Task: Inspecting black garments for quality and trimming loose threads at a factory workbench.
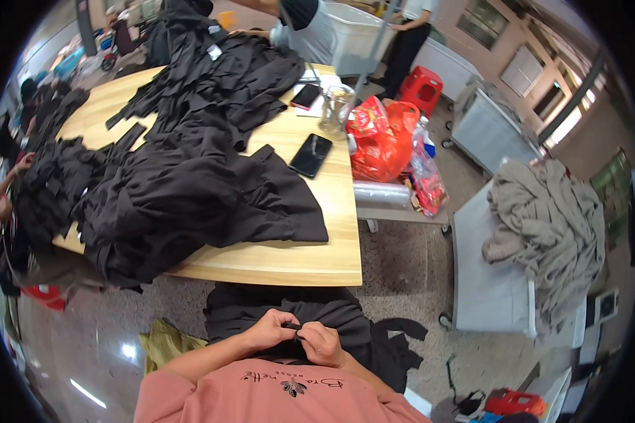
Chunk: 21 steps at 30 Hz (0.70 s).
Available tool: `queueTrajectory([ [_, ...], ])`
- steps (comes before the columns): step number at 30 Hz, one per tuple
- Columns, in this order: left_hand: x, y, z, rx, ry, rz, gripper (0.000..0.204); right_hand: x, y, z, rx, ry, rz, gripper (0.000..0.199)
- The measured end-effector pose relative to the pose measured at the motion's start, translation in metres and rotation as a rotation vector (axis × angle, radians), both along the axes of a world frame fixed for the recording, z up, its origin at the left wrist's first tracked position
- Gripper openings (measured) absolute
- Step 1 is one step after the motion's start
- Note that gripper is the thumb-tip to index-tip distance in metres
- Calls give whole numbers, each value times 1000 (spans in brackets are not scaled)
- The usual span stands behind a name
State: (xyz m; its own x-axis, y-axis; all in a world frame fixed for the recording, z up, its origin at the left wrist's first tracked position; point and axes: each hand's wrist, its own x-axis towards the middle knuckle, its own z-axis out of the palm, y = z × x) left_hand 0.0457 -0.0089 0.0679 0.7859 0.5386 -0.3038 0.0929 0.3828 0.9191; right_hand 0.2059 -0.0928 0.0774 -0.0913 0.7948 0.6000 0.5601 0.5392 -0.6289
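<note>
Two hands pinching black cloth at the lap

Heaped black garments (183, 169) cover the wooden table (275, 257) toward twelve o'clock. At six o'clock, black fabric (261, 314) lies across the lap. Left hand (271, 330) and right hand (322, 343) touch, both pinching its edge; best keep the cloth taut, fingertips close together.

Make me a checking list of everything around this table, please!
Surface: wooden table, mostly covered.
Job's things: black cloth on the lap, pinched by left hand and right hand.
Clutter: black fabric pile, two phones, glass jar, red bag.
Grips: both hands closed on the cloth.
Cables: nothing seen.
Surroundings: grey cloth heap on a cart, red stool, other people nearby.
</note>
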Motion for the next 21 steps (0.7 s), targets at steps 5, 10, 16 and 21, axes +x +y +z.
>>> queueTrajectory([
  [5, -5, -6, -18, -190, -35, 136, 10, -2, 3, 0, -80, -64, 2, 21],
  [10, -5, -6, -26, -284, -151, 178, 12, -2, 5, 3, -87, -98, -4, 21],
  [16, -4, -4, -26, -109, -142, 167, 7, -10, 2, 3, -226, -11, -108, 20],
  [21, -5, -2, -31, 41, -86, 160, 8, -13, 8, -6, -283, 187, -150, 17],
])
